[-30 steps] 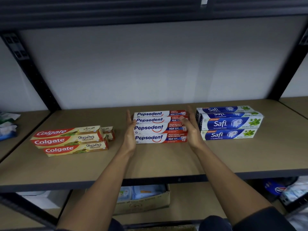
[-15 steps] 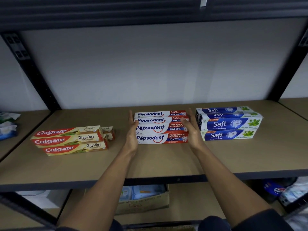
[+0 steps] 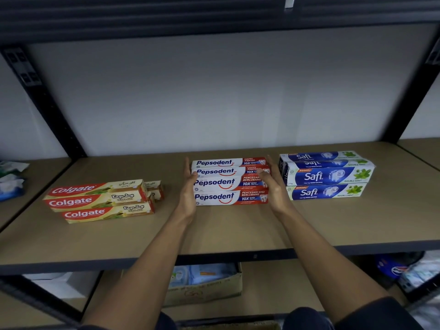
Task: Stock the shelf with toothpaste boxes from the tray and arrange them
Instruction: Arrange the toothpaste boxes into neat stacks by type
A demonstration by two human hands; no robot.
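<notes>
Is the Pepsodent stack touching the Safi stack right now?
Apart. The head view shows a plain gap between the Pepsodent stack and the Safi stack, with the right hand standing between them.

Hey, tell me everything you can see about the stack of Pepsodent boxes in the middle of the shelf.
The Pepsodent stack shows four long cardboard boxes, white with blue lettering and red right ends, lying flat with their labels facing out and their edges fairly even. It sits near the middle of the tan shelf board. The left hand and right hand, fingers straight, flank its two ends, thumbs touching the front.
</notes>
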